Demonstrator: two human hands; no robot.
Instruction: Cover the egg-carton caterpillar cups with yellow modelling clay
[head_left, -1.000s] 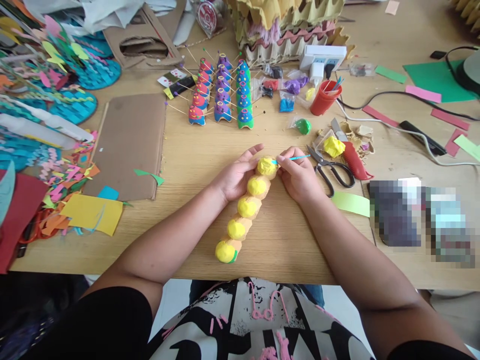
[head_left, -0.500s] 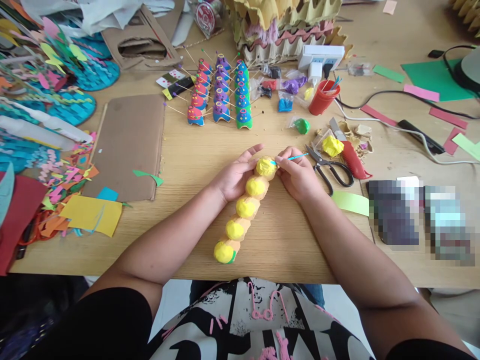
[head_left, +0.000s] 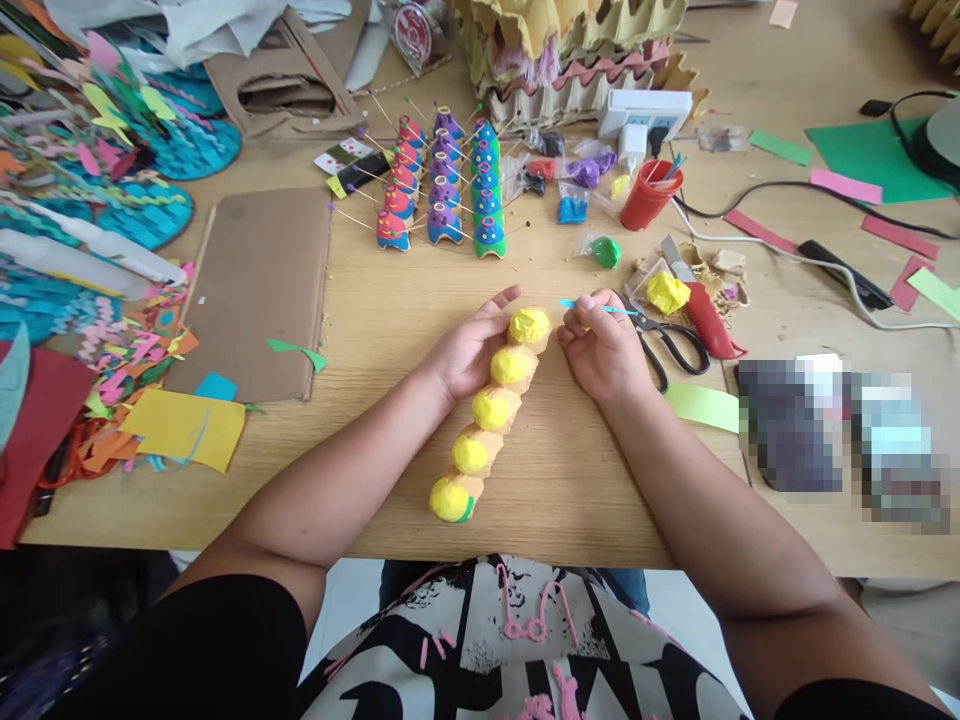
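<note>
A strip of egg-carton cups (head_left: 492, 409) lies slantwise in front of me, its bumps capped with yellow clay and a bit of green at the near end. My left hand (head_left: 471, 352) grips the far end of the strip from the left, thumb by the top yellow bump. To the right, apart from the strip, my right hand (head_left: 609, 350) pinches a thin blue modelling tool (head_left: 574, 304) with its tip pointing left. Beyond that hand are black-handled scissors (head_left: 684, 346) and a lump of yellow clay (head_left: 667, 293) on its wrapper.
Red (head_left: 398, 202), purple (head_left: 445, 195) and green-blue (head_left: 489, 200) decorated carton strips with pins stand behind. Farther right are a red cup (head_left: 651, 194), a green clay packet (head_left: 604, 252) and a red-handled cutter (head_left: 712, 322). Cardboard (head_left: 259, 290) and paper scraps lie left.
My right hand has drawn back to the right with the blue tool, away from the top yellow bump. My left hand stays on the strip, which has barely shifted.
</note>
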